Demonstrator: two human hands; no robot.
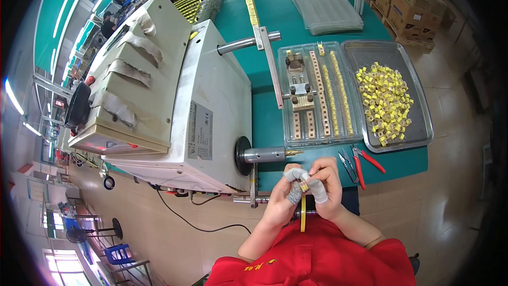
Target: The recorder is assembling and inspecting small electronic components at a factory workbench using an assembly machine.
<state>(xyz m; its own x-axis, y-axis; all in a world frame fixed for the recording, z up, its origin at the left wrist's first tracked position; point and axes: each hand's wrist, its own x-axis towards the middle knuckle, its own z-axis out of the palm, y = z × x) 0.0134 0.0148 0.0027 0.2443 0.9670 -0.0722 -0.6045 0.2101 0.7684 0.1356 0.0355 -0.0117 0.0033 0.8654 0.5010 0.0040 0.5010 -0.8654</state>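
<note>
My left hand and my right hand meet in front of my chest, with white wrapping on some fingers. Between their fingertips they pinch a small yellow-wrapped coil bobbin, partly covered by the fingers. A strip of yellow tape hangs below it. Just beyond the hands, a winding machine's metal spindle juts out from the left. A clear plastic tray holds rows of bobbins and a metal fixture. Right of it, a metal tray carries a heap of yellow-wrapped bobbins.
Red-handled cutters and tweezers lie near the green table's front edge. The white machine fills the left side. Stacked clear trays stand at the back, cartons beyond. A metal arm hangs over the table.
</note>
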